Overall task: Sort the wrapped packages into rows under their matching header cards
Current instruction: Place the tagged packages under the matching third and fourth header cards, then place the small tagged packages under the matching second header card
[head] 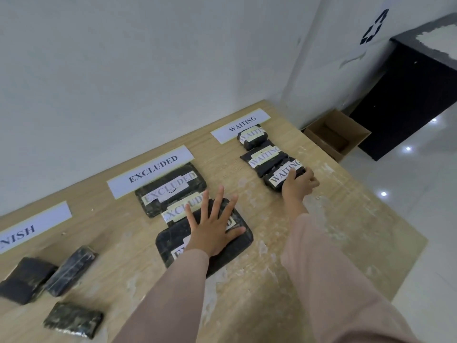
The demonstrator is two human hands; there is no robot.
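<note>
Three white header cards lie along the wall edge of the wooden table: WAITING, EXCLUDED and a cut-off one ending in NISH. Under WAITING sit three black wrapped packages; my right hand grips the nearest one at its near end. Under EXCLUDED lie three larger black packages in a row. My left hand rests flat, fingers spread, on the nearest one. Three unlabelled-looking black packages lie loose under the NISH card at the left.
An open cardboard box stands on the floor past the table's far right corner. A black cabinet stands behind it against the wall. The white wall runs along the table's far edge. Glossy floor tiles lie to the right.
</note>
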